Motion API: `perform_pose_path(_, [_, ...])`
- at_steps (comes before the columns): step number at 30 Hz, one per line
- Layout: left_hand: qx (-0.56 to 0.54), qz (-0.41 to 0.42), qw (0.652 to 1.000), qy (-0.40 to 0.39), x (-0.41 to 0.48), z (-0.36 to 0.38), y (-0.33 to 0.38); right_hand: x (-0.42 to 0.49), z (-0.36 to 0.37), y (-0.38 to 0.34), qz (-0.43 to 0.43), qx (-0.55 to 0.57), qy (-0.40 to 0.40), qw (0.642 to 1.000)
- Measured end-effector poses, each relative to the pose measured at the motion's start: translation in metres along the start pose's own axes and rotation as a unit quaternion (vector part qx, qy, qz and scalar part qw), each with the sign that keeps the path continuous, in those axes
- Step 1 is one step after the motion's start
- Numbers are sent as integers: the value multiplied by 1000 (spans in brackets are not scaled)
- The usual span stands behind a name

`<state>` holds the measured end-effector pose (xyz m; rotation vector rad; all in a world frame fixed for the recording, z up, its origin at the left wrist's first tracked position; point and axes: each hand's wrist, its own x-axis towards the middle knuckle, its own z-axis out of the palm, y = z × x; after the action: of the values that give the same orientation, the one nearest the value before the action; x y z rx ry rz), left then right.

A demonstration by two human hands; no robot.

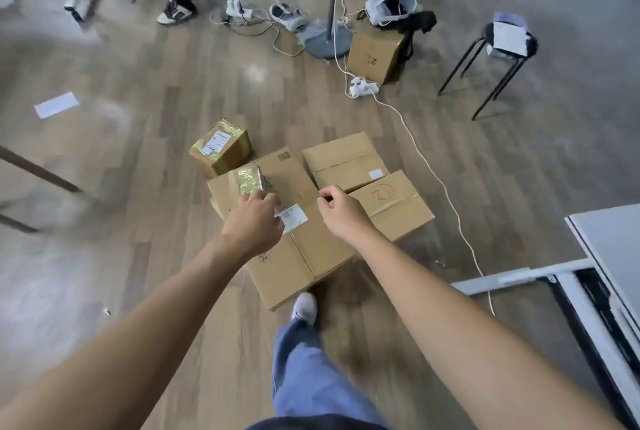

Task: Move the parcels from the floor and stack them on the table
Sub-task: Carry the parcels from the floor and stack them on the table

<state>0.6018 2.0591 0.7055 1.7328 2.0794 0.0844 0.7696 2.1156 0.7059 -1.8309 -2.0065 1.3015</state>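
Both bare arms reach forward and down, converging over the large parcel (311, 249). The left hand (254, 225) hangs back-up above its left part, its fingers blurred, so any grip cannot be told. The right hand (341, 213), above the parcel's right edge, has fingers curled under, thumb against forefinger, holding nothing.

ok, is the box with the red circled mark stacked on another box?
No, the red-marked cardboard box sits on the wood floor beside the large cardboard box, not on it.
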Motion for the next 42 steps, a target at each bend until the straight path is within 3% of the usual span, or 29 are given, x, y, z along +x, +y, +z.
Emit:
perform_pose_path(10, [-10,-70,992,-102,141,45,-89,167,75,-4,54,-48,-70,995])
perform_pose_path(20, [-41,-113,961,-250,266,179,-220,314,221,56,160,-38,-105,981])
perform_pose_path(27, [-164,-147,943,-248,298,241,-269,356,297,87,199,23,-134,971])
perform_pose_path(33, [-207,-130,938,-244,284,218,-250,332,283,75,249,123,-117,953])
perform_pose_path(36, [-227,-113,936,-245,270,183,-225,303,248,59,257,148,-70,952])
perform_pose_path(42, [-230,5,939,-256,235,85,-150,215,154,14,275,110,21,955])
